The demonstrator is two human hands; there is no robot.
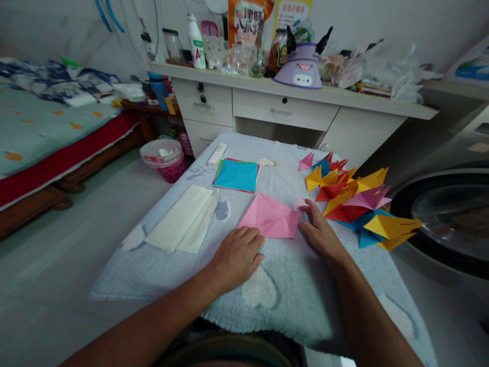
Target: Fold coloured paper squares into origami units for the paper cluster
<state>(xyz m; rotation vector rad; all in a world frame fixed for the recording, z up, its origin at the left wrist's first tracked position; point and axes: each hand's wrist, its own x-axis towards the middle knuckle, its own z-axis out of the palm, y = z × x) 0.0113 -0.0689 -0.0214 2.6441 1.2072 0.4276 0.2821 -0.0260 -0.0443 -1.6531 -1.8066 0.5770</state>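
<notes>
A pink creased paper square (269,216) lies flat on the light blue towel (290,285) that covers the table. My left hand (236,257) rests palm down on the towel, fingers stretched out, its fingertips at the sheet's near left edge. My right hand (319,229) lies at the sheet's right corner with its fingers extended, touching the paper's edge. Just right of that hand sits a heap of folded paper pieces (355,204) in yellow, red, pink and blue.
A stack of coloured paper squares (237,175), blue on top, lies farther back. A white folded sheet (185,219) is at the left, a white tube (217,154) behind it. Beyond stand a cluttered white desk (282,107), a pink bin (164,159), a bed (46,137) and a washing machine (446,214).
</notes>
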